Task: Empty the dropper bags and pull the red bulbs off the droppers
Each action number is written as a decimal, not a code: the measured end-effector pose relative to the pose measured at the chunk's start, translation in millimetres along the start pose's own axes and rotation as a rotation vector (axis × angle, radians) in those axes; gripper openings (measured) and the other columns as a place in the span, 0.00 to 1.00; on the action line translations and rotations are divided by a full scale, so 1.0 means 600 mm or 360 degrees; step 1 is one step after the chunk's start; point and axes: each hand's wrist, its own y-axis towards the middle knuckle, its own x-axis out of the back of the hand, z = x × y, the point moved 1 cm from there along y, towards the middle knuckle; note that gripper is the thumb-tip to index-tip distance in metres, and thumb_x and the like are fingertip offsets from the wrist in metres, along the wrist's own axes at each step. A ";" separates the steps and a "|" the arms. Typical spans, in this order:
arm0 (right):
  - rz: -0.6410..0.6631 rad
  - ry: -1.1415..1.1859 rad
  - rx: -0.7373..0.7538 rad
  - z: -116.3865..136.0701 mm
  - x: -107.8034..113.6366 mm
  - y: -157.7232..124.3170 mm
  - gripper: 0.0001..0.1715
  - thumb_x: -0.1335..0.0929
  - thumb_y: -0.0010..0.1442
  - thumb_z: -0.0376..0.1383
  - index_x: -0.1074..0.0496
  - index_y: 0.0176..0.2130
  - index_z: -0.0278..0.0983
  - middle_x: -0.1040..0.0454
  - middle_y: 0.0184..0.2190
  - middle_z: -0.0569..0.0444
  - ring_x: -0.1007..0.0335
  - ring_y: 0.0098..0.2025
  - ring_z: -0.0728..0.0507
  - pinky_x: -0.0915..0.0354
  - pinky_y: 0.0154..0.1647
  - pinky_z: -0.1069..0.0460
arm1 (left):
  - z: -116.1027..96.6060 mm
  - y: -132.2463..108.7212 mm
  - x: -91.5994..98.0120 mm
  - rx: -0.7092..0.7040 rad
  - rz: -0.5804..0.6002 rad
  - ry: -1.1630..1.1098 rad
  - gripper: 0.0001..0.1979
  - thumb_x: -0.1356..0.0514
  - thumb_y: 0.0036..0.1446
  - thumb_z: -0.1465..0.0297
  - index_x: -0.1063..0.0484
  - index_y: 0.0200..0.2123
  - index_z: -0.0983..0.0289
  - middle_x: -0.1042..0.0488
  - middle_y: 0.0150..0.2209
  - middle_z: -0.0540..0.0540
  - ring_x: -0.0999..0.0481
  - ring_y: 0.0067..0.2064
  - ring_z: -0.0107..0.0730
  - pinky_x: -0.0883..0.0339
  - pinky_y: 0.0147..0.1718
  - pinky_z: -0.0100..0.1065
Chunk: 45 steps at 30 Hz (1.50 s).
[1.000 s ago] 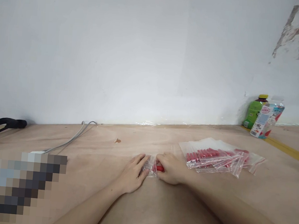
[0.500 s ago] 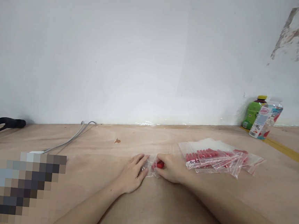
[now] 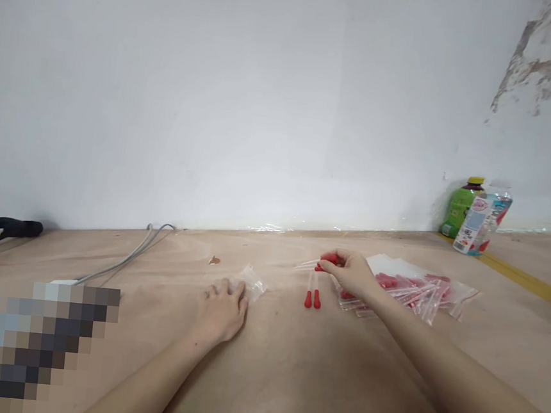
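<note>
My right hand (image 3: 347,272) pinches red-bulbed droppers (image 3: 329,259) just above the table, their thin clear tips pointing left. I cannot make out exactly how many it holds. Below the fingers, two more droppers (image 3: 312,298) lie side by side, red bulbs toward me. My left hand (image 3: 223,308) lies palm down with fingers spread, touching a small crumpled clear plastic bag (image 3: 255,284). Beside my right hand, a pile of clear zip bags (image 3: 422,295) with red-bulbed pieces inside is partly covered by the wrist.
Against the white wall at the right stand a green bottle (image 3: 459,208) and a clear labelled bottle (image 3: 482,221). Yellow tape (image 3: 530,277) runs along the wooden table (image 3: 261,372). A grey cable (image 3: 131,255) and a black object (image 3: 13,227) are at the left, near a blurred-out patch.
My right hand has moved right and away from me, holding droppers out of the bag. Two droppers now lie on the table. My left hand has shifted left with the small bag.
</note>
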 end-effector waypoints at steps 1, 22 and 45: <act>-0.0094 -0.0125 0.0105 0.000 0.000 -0.001 0.08 0.35 0.51 0.38 0.31 0.32 0.36 0.25 0.30 0.53 0.29 0.34 0.45 0.35 0.38 0.51 | 0.004 0.002 0.003 0.0027 -0.0043 0.0012 0.22 0.54 0.57 0.59 0.38 0.51 0.61 0.40 0.54 0.66 0.38 0.52 0.59 0.45 0.45 0.56; 0.0459 -0.1599 0.0839 0.002 -0.105 -0.054 0.08 0.39 0.55 0.29 0.31 0.34 0.35 0.31 0.35 0.48 0.38 0.39 0.43 0.49 0.41 0.49 | 0.079 0.048 -0.020 0.0274 -0.0237 -0.0216 0.27 0.57 0.58 0.56 0.38 0.51 0.69 0.44 0.56 0.70 0.51 0.59 0.62 0.56 0.50 0.63; 0.0140 -0.1291 0.0446 -0.014 0.067 -0.026 0.15 0.36 0.53 0.45 0.29 0.37 0.40 0.28 0.38 0.52 0.38 0.44 0.41 0.52 0.45 0.44 | -0.099 0.018 -0.007 -0.0835 0.0000 -0.1103 0.25 0.49 0.57 0.60 0.42 0.56 0.62 0.37 0.55 0.55 0.37 0.55 0.38 0.43 0.54 0.39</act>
